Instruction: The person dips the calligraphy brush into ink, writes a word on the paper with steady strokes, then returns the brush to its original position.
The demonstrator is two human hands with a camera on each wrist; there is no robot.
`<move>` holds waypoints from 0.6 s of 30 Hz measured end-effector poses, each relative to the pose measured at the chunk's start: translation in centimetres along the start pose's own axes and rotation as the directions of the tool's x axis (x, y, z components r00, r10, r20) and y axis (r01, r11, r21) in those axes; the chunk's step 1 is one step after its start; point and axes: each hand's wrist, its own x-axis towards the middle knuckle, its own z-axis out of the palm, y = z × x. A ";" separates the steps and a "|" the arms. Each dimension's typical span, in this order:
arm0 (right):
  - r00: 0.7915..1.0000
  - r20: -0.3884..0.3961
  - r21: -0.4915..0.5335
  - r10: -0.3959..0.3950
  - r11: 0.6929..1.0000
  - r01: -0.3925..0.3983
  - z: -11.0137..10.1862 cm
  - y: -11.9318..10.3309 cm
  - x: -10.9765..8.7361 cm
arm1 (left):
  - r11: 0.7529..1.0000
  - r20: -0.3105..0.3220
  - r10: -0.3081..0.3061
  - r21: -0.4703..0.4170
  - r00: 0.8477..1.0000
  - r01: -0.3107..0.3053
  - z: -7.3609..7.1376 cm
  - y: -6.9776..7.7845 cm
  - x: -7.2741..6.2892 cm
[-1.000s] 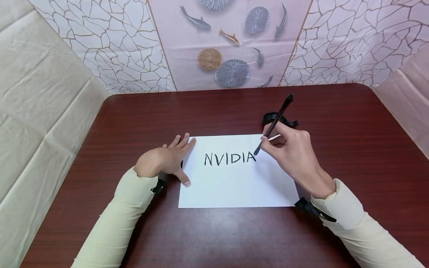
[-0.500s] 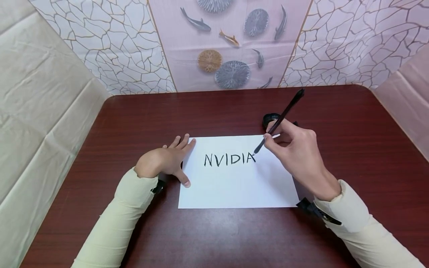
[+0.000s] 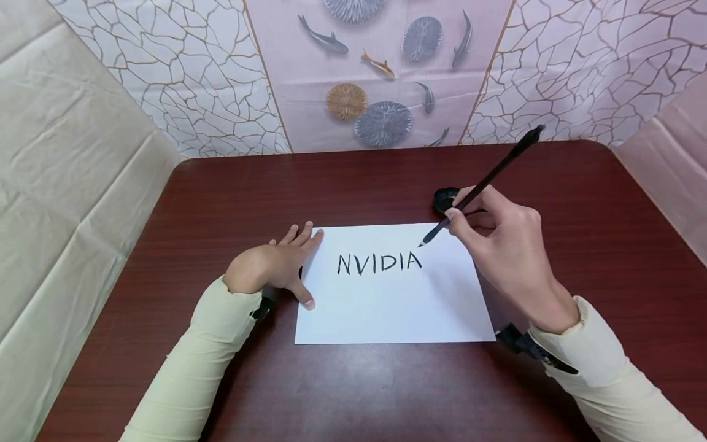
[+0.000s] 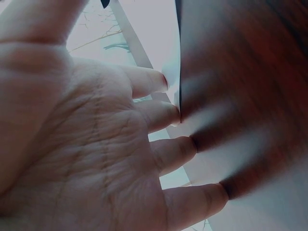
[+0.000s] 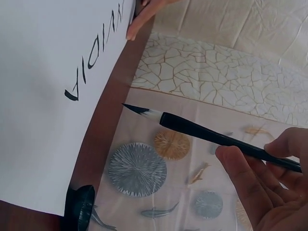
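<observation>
A white sheet of paper (image 3: 381,316) bears the brushed letters NVIDIA in black. My right hand (image 3: 505,252) pinches a dark-handled ink brush (image 3: 491,175) between thumb and fingers, its upper end leaning away to the right. In the right wrist view the brush's bristles (image 5: 153,114) are black at the point and white near the handle, and the point stands off the paper. With fingers spread, my left hand (image 3: 270,267) rests at the sheet's left edge. The left wrist view shows its fingertips (image 4: 187,144) down along the paper's edge and on the table.
Just beyond the paper's far right edge sits a small black ink dish (image 3: 444,199), partly covered by the right hand. The dark red wooden table (image 3: 353,393) reaches back to a patterned cloth backdrop (image 3: 309,92). Pale cloth (image 3: 72,184) hangs at the left.
My right hand has moved right, and the brush tip has come up off the last letter A. The brush leans further right, and more of the dish shows. The left hand stays put.
</observation>
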 end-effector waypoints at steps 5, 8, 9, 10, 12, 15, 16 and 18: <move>1.000 -0.013 0.012 0.000 1.000 0.000 -0.2 -0.1 0.2 | 1.000 0.005 -0.006 0.005 1.000 0.006 0.0 0.0 -0.1; 1.000 -0.018 0.021 0.001 1.000 -0.001 -0.4 -0.2 0.3 | 1.000 0.011 -0.011 0.010 1.000 0.011 0.0 -0.1 -0.1; 1.000 -0.021 0.020 0.003 1.000 -0.002 -0.6 -0.3 0.3 | 1.000 0.011 -0.009 0.011 1.000 0.009 -0.1 -0.1 -0.2; 1.000 -0.024 0.019 0.005 1.000 -0.005 -0.7 -0.3 0.4 | 1.000 0.011 -0.008 0.011 1.000 0.008 -0.1 -0.1 -0.2; 0.999 -0.030 0.017 0.013 1.000 -0.013 -1.1 -0.4 0.5 | 1.000 0.013 -0.009 0.008 1.000 0.009 -0.1 -0.1 -0.2; 0.998 -0.048 0.001 0.027 1.000 -0.027 -1.9 -0.6 0.7 | 1.000 0.014 -0.010 0.008 1.000 0.010 -0.1 -0.1 -0.1; 0.998 -0.055 0.000 0.034 0.999 -0.034 -2.2 -0.6 0.8 | 1.000 0.014 -0.011 0.007 1.000 0.011 -0.1 0.0 -0.1; 0.997 -0.066 -0.015 0.046 0.999 -0.047 -2.7 -0.7 0.9 | 1.000 0.015 -0.012 0.006 1.000 0.012 -0.2 0.0 -0.1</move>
